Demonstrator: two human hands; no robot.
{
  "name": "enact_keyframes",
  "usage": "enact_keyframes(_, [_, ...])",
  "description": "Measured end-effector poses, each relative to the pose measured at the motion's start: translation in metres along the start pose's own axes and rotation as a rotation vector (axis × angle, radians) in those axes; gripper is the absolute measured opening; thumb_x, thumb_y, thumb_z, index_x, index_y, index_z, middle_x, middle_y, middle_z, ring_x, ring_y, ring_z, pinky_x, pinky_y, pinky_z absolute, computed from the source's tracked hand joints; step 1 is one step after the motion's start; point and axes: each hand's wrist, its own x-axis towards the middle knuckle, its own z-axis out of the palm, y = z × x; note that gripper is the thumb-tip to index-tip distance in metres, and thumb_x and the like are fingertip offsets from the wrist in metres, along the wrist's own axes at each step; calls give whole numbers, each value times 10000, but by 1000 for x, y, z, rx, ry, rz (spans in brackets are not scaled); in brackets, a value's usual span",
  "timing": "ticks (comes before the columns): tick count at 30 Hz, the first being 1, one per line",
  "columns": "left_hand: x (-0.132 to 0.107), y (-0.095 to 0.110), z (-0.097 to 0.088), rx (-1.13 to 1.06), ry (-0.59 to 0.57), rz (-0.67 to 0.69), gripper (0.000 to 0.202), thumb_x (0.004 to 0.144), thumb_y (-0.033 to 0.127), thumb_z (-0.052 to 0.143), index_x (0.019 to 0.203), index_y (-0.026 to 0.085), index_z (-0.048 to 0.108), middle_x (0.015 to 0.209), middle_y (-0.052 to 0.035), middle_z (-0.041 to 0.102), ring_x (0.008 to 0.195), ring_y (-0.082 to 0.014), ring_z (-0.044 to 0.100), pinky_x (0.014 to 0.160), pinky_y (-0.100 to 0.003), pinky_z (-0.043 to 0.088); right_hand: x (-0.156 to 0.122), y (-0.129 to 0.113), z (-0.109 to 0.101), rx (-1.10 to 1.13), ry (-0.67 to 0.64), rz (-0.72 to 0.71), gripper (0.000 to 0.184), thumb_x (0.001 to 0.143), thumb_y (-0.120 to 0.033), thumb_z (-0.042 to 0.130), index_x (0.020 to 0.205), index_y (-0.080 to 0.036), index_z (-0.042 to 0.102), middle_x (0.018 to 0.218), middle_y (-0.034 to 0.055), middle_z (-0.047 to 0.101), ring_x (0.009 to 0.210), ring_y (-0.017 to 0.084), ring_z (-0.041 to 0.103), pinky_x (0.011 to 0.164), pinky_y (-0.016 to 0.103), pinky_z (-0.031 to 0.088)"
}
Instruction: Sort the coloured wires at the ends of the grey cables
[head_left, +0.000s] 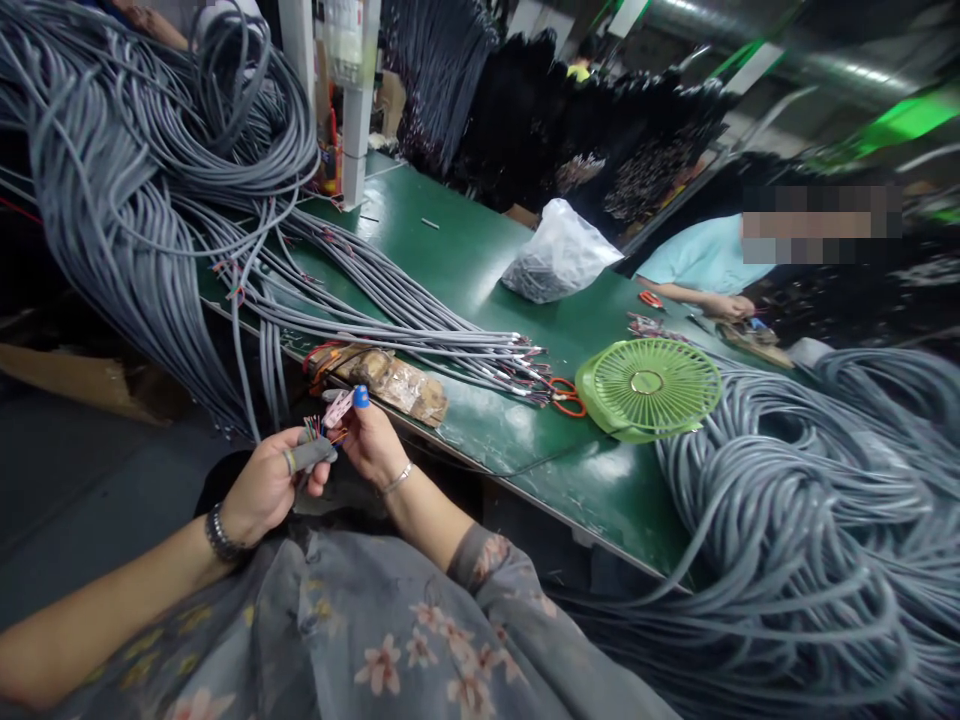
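Observation:
In front of my lap, my left hand (274, 480) is closed around a bunch of thin coloured wires (312, 428). Grey covering wraps one of its digits. My right hand (375, 445), with a blue cover on the thumb, pinches a small pale pink connector (339, 408) beside those wires. The fingertips of both hands nearly meet, and whether each wire enters the connector is too small to tell. Just beyond them, a tape-wrapped block (409, 388) lies at the edge of the green table (465, 270).
Grey cables (420, 310) stretch across the table, their stripped ends near orange-handled scissors (568, 397). A green fan (649, 388) stands to the right, with a plastic bag (559, 255) behind it. Cable coils (810, 500) spill over at right; another heap (135, 160) hangs left. A co-worker (705, 260) sits opposite.

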Motion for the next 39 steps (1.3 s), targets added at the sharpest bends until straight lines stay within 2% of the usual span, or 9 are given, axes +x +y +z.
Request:
enact_keyframes(6, [-1,-3,2,9,5,-43,305,509,396,911,570,176,709,442,6,598,385,-90,481,415,-223,368,-1,0,3,77,50,17,484,880,-659,745,754,-197,680,685,16,622,619,145,536,605,264,501])
enact_keyframes(14, [-13,-2,-4,7,47,1,325,512,404,929,563,177,701,450,1,622,392,-97,513,420,-221,414,-7,-12,-4,112,-11,201,561,974,-706,576,791,-182,658,693,15,641,593,122,551,566,231,518])
enact_keyframes(20, [-19,-1,-2,-7,181,145,293,482,362,933,582,193,716,483,8,659,428,-115,568,425,-217,470,-9,-11,-5,75,-30,109,359,939,-517,733,864,-167,704,705,2,666,578,98,531,544,197,505])
enact_keyframes(26, [-13,2,6,-3,208,214,248,500,342,905,572,197,717,487,8,669,441,-115,570,432,-217,493,-2,6,-9,24,32,-17,522,912,-683,685,814,-171,714,672,7,640,565,102,520,543,218,494])
enact_keyframes(30, [-7,2,12,-39,223,193,257,486,344,891,576,196,701,477,12,666,428,-112,564,418,-209,483,2,8,-5,86,-11,29,577,901,-741,660,772,-179,696,662,5,637,565,116,536,534,231,491])
enact_keyframes(34, [-3,0,16,-67,233,176,267,463,340,880,588,191,698,465,13,663,417,-105,561,409,-196,475,4,5,0,199,-69,82,507,917,-689,689,810,-194,702,714,9,675,609,136,578,605,262,529])
enact_keyframes(39, [-3,-4,14,-56,242,154,277,464,351,873,592,182,695,467,7,668,417,-102,568,406,-188,477,7,7,4,279,32,80,424,947,-573,721,753,-200,668,687,8,666,615,145,578,626,266,515])
